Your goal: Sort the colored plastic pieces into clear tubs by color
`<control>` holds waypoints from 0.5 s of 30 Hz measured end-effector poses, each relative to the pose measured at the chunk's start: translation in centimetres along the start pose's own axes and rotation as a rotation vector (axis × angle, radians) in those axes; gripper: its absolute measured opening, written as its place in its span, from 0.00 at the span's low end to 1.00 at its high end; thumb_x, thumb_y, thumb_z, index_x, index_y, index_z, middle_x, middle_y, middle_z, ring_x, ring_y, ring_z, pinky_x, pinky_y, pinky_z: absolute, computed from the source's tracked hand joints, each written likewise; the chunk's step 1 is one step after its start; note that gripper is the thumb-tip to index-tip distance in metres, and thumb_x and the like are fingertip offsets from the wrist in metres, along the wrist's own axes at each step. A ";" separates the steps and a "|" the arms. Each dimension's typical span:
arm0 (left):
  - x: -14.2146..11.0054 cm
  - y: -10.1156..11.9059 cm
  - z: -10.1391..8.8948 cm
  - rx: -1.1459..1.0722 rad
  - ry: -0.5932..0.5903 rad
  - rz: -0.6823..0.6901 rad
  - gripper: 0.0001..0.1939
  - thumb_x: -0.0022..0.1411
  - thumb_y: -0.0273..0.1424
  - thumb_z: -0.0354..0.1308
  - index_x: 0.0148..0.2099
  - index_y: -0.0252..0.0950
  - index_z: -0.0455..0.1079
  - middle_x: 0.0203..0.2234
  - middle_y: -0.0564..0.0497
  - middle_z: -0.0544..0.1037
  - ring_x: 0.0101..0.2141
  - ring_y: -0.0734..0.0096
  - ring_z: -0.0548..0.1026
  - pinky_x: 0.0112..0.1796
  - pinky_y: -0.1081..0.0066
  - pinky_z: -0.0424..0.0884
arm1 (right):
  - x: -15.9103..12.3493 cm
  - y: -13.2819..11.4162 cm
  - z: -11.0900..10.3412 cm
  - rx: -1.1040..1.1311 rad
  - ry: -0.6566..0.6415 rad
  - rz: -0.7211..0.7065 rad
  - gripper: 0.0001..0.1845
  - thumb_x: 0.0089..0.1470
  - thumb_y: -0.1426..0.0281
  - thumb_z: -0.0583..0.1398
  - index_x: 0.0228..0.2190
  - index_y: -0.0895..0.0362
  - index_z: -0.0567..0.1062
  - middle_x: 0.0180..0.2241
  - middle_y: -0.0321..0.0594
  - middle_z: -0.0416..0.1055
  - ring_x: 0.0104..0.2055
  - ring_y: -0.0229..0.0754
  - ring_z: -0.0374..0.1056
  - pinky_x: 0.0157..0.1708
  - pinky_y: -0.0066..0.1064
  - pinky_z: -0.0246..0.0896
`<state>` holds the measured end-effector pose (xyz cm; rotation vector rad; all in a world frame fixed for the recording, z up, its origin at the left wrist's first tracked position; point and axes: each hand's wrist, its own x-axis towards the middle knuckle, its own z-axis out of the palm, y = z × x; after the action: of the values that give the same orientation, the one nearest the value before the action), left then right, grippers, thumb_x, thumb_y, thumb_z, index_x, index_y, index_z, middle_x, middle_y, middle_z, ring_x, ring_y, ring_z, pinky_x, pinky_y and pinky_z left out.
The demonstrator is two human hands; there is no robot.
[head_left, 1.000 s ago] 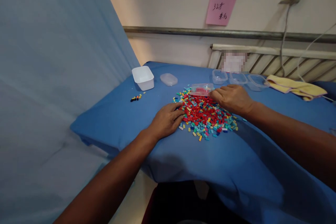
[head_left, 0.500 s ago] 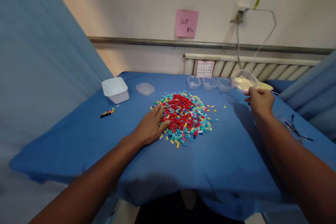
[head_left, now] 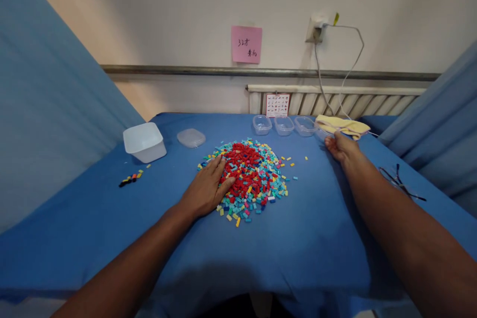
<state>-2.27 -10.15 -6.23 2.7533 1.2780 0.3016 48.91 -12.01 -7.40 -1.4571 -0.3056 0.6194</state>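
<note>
My left hand lies flat with fingers stretched out, touching the left side of a heap of small toy building bricks. Red bricks cover the middle of the heap; turquoise, yellow, white and blue ones surround it. At the right end of a row of clear plastic containers, my right hand grips another clear plastic container by its near side. That container sits low by the cloth, partly hidden by the fingers. A folded yellow cloth lies just behind this hand.
At left stand a white plastic tub and stacked clear lids. A few black, orange and yellow bricks lie before the tub. Glasses rest at right, beyond my right forearm. A small calendar card hangs by the radiator.
My right hand has lowered the clear container from a raised, tilted position to the table at the row's end. My left hand stays on the heap. The view has shifted slightly.
</note>
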 end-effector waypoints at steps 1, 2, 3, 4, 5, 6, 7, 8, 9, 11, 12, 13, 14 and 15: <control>0.0 0.1 0.0 0.005 -0.007 -0.001 0.51 0.80 0.62 0.34 0.82 0.23 0.56 0.81 0.32 0.51 0.80 0.45 0.52 0.78 0.46 0.52 | 0.0 0.0 0.0 -0.001 -0.004 0.022 0.06 0.75 0.68 0.63 0.43 0.58 0.75 0.33 0.34 0.75 0.28 0.34 0.74 0.26 0.24 0.75; 0.0 0.1 0.0 0.012 -0.007 -0.008 0.51 0.80 0.62 0.33 0.82 0.24 0.55 0.81 0.32 0.50 0.80 0.44 0.52 0.78 0.45 0.51 | -0.2 0.1 0.0 0.001 -0.012 0.034 0.05 0.75 0.70 0.61 0.42 0.56 0.74 0.31 0.34 0.75 0.28 0.35 0.75 0.26 0.24 0.76; -0.1 0.2 0.0 0.020 -0.002 -0.020 0.51 0.80 0.62 0.33 0.82 0.24 0.55 0.81 0.32 0.50 0.80 0.44 0.51 0.78 0.44 0.51 | -0.4 0.2 -0.1 0.003 -0.018 0.040 0.04 0.75 0.71 0.60 0.41 0.55 0.73 0.30 0.34 0.75 0.28 0.36 0.75 0.25 0.24 0.77; -0.2 0.3 0.0 0.027 0.010 -0.033 0.51 0.80 0.62 0.33 0.82 0.25 0.54 0.81 0.32 0.49 0.80 0.43 0.51 0.77 0.43 0.51 | -0.8 0.3 -0.3 0.004 -0.025 0.043 0.05 0.74 0.72 0.59 0.41 0.54 0.72 0.30 0.34 0.75 0.27 0.37 0.75 0.25 0.24 0.77; -0.3 0.3 -0.1 0.032 0.024 -0.045 0.51 0.80 0.62 0.33 0.83 0.26 0.53 0.81 0.32 0.48 0.80 0.42 0.50 0.77 0.41 0.51 | -1.2 0.5 -0.6 0.003 -0.034 0.044 0.05 0.74 0.71 0.60 0.40 0.54 0.72 0.29 0.35 0.75 0.27 0.37 0.75 0.25 0.24 0.77; -0.4 0.4 -0.1 0.030 0.035 -0.053 0.51 0.80 0.62 0.33 0.83 0.26 0.51 0.82 0.32 0.46 0.80 0.42 0.49 0.77 0.41 0.50 | -1.7 0.7 -0.9 0.000 -0.050 0.044 0.05 0.74 0.70 0.60 0.40 0.54 0.71 0.29 0.35 0.75 0.26 0.37 0.75 0.24 0.24 0.77; -0.5 0.4 -0.1 0.021 0.039 -0.058 0.51 0.80 0.63 0.33 0.84 0.27 0.50 0.82 0.33 0.44 0.81 0.42 0.48 0.77 0.41 0.50 | -2.3 0.9 -1.3 -0.005 -0.075 0.043 0.06 0.73 0.69 0.61 0.39 0.54 0.72 0.29 0.37 0.76 0.26 0.37 0.75 0.24 0.23 0.76; -0.4 0.5 -0.2 0.007 0.033 -0.060 0.51 0.80 0.63 0.33 0.84 0.27 0.49 0.82 0.33 0.43 0.81 0.42 0.47 0.77 0.41 0.50 | -2.9 1.2 -1.7 -0.012 -0.108 0.042 0.07 0.73 0.68 0.62 0.38 0.54 0.72 0.30 0.38 0.77 0.26 0.36 0.75 0.23 0.23 0.76; -0.3 0.5 -0.2 -0.010 0.017 -0.060 0.51 0.80 0.63 0.33 0.84 0.27 0.48 0.82 0.33 0.43 0.81 0.43 0.46 0.77 0.42 0.49 | -3.5 1.4 -2.1 -0.019 -0.147 0.040 0.08 0.72 0.67 0.63 0.37 0.55 0.73 0.30 0.40 0.78 0.26 0.36 0.75 0.23 0.22 0.75; 0.7 0.8 -0.3 -0.040 -0.009 -0.078 0.52 0.79 0.63 0.35 0.85 0.27 0.47 0.82 0.33 0.42 0.81 0.43 0.45 0.77 0.43 0.47 | -4.8 1.9 -2.9 -0.028 -0.230 0.027 0.08 0.69 0.68 0.66 0.37 0.55 0.75 0.31 0.42 0.80 0.26 0.36 0.75 0.23 0.22 0.75; 1.4 0.9 -0.4 -0.046 -0.014 -0.090 0.51 0.79 0.63 0.36 0.85 0.27 0.47 0.82 0.33 0.41 0.81 0.43 0.45 0.78 0.44 0.47 | -5.4 2.1 -3.2 -0.029 -0.266 0.015 0.07 0.68 0.68 0.68 0.37 0.55 0.76 0.32 0.42 0.81 0.26 0.36 0.75 0.23 0.22 0.75; 2.4 1.1 -0.4 -0.048 -0.010 -0.110 0.50 0.80 0.62 0.37 0.84 0.27 0.47 0.82 0.33 0.41 0.81 0.44 0.45 0.78 0.45 0.46 | -5.9 2.3 -3.5 -0.028 -0.295 0.000 0.06 0.67 0.69 0.69 0.37 0.55 0.78 0.33 0.42 0.81 0.26 0.36 0.75 0.23 0.22 0.75; 3.4 1.3 -0.3 -0.042 -0.008 -0.129 0.49 0.80 0.61 0.39 0.84 0.27 0.48 0.82 0.32 0.42 0.81 0.44 0.45 0.78 0.47 0.46 | -6.3 2.4 -3.7 -0.025 -0.317 -0.017 0.05 0.66 0.68 0.70 0.38 0.55 0.79 0.33 0.41 0.82 0.26 0.35 0.75 0.23 0.21 0.74; 4.6 1.6 -0.3 -0.037 -0.002 -0.163 0.47 0.81 0.59 0.40 0.84 0.28 0.49 0.82 0.32 0.43 0.81 0.43 0.46 0.78 0.47 0.47 | -6.6 2.5 -4.0 -0.022 -0.333 -0.031 0.06 0.65 0.68 0.71 0.39 0.54 0.79 0.33 0.41 0.82 0.26 0.35 0.75 0.23 0.21 0.74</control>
<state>1.75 -7.65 -4.99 2.5980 1.4703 0.3048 45.23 -19.01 -9.14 -1.3646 -0.5954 0.8364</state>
